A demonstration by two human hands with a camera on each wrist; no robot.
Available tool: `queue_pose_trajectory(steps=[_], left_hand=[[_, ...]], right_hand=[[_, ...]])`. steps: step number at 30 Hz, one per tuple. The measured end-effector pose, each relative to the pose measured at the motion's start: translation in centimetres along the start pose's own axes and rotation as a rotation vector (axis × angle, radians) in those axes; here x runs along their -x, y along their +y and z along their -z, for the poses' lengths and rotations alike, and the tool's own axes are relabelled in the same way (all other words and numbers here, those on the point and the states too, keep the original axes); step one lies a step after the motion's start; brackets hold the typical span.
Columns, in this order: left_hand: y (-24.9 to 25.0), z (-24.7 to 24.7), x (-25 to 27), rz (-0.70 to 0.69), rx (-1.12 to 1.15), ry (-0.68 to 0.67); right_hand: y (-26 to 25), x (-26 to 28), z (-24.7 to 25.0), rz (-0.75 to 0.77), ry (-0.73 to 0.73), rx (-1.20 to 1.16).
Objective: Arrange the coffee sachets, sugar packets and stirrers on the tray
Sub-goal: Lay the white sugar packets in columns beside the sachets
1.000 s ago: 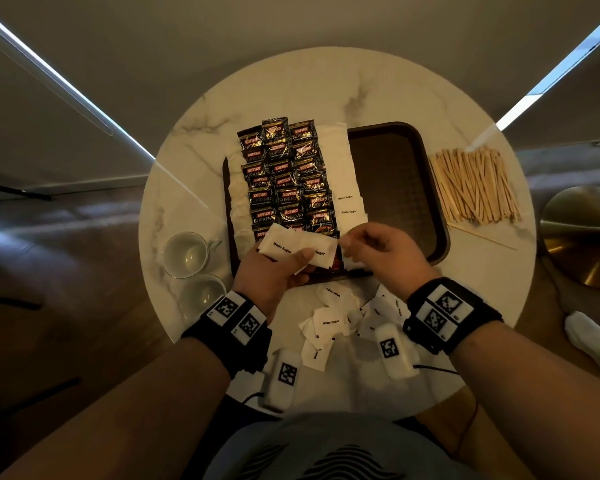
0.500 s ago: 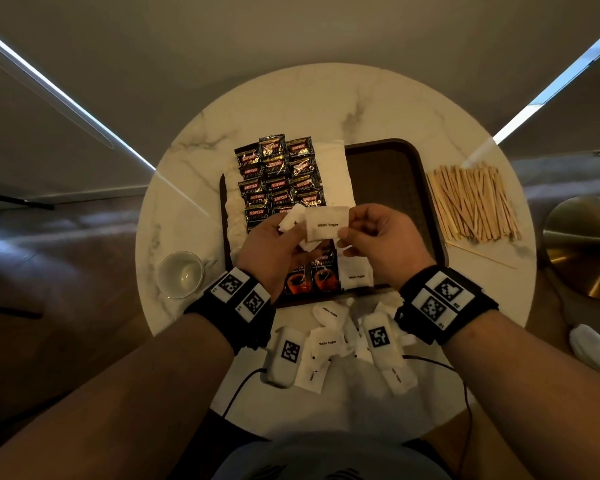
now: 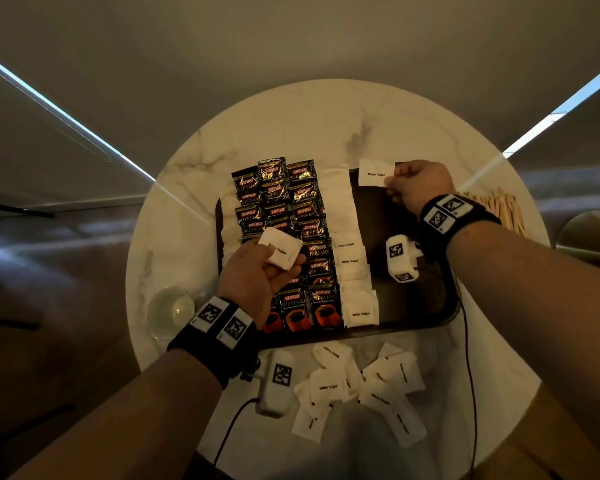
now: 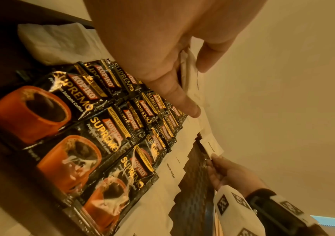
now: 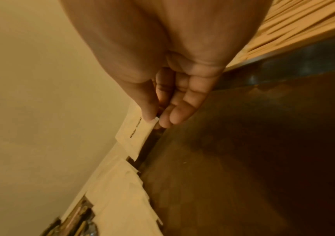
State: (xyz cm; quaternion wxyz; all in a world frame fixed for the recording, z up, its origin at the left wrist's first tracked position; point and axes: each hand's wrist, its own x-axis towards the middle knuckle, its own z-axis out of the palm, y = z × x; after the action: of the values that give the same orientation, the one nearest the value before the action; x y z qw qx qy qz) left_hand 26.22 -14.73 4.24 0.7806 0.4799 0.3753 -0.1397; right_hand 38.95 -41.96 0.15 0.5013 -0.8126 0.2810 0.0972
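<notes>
The right hand (image 3: 418, 183) pinches one sugar packet (image 3: 375, 172) over the tray's (image 3: 413, 317) far edge; the left hand (image 3: 257, 278) grips several packets (image 4: 188, 70), a stack only the left wrist view reveals. Only the head view shows loose packets (image 3: 361, 386) on the table (image 3: 291, 126).

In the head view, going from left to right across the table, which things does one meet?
Cup → coffee sachets → row of sugar packets → bare tray floor → right hand → stirrers.
</notes>
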Motion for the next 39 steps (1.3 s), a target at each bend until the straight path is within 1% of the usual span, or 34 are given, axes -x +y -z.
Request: queue_pose_trajectory(steps=[3,6,10,13,19,23,25,27,28,29,31,32,34,36,39], left_hand=[[-0.1,0.5,-0.4,0.019,0.010,0.020],[-0.3,0.9,-0.8,0.027,-0.003,0.016],[-0.5,1.5,-1.2,0.047,-0.009,0.028],[-0.9,2.2,-1.5,0.065,-0.018,0.031],[-1.7,2.6,-1.5,0.055,-0.091,0.027],[-1.6,2.0,-1.3,0.019,-0.166,0.033],[-1.5,1.6,-1.2,-0.010,-0.176,0.006],[-1.4,1.1,-1.2,-0.042,-0.160,-0.017],[-1.3,0.8,-1.1,-0.050,-0.145,-0.023],[-1.2,0.5,-1.2,-0.054,-0.122,-0.026],[-1.1,0.0,-1.3,-0.055,-0.069,-0.028],[-1.1,-0.2,-1.3,-0.058,-0.048,-0.033],[-1.1,-0.7,-1.3,-0.072,-0.015,-0.059],[-1.2,-1.2,-1.1,-0.092,-0.006,-0.092],[-1.5,-1.9,-0.9,-0.109,-0.022,-0.125]], right_hand=[[-0.3,-1.9,-0.9,-0.001,-0.016,0.055],[-0.2,-3.3,-1.6,-0.006,0.006,0.144],[0.2,-4.0,-2.1,-0.015,0.046,0.222],[0.6,-4.2,-2.2,-0.013,0.055,0.223],[0.6,-4.1,-2.4,0.015,0.068,0.260],[0.5,-3.5,-2.2,-0.012,0.069,0.254],[0.1,-2.5,-1.7,0.005,0.099,0.251],[-0.5,-0.2,-1.1,0.059,0.127,0.262],[-0.7,1.4,-0.8,0.081,0.100,0.244],[-0.8,3.1,-0.6,0.091,0.035,0.198],[-0.9,6.7,-0.7,0.077,-0.191,0.070],[-0.8,8.3,-0.8,0.066,-0.306,0.042],[-0.6,10.7,-1.2,0.076,-0.466,0.063],[-0.4,12.2,-1.8,0.117,-0.532,0.046],[0.1,13.0,-2.8,0.156,-0.502,-0.047]])
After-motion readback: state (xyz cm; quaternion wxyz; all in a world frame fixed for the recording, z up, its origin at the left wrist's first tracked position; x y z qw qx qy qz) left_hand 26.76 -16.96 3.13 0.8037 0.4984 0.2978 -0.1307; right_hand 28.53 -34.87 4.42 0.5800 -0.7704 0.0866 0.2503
